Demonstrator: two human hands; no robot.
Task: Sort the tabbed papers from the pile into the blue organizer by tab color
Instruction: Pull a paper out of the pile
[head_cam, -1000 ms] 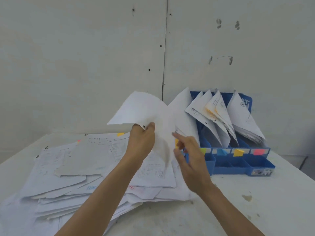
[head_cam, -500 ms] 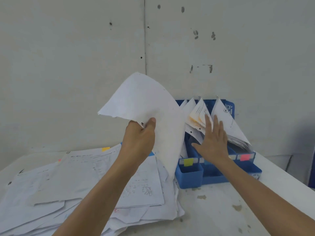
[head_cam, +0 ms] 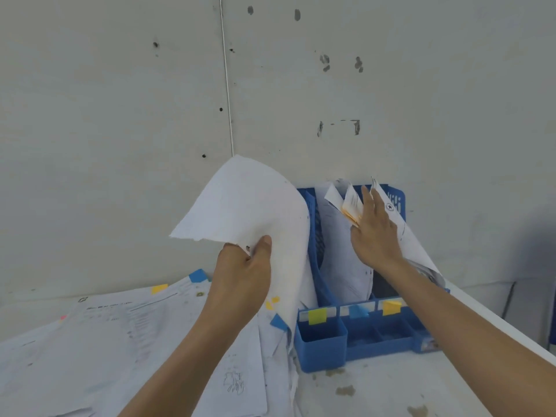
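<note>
We run one view: a wide-angle head cam, facing forward and down across the table (head_cam: 376, 395) toward the wall (head_cam: 120, 115). We sit close in. Left hand (head_cam: 243, 278) with its sheet (head_cam: 249, 206) and right hand (head_cam: 376, 236) are mid-frame, blue organizer (head_cam: 319, 347) just beyond, paper pile (head_cam: 120, 341) lower left.

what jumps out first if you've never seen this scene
A big white sheet, gripped by the left hand, curls up mid-frame. To its right, the flat right hand presses against filed papers standing in the blue organizer. A sprawling paper pile covers the table at lower left.
</note>
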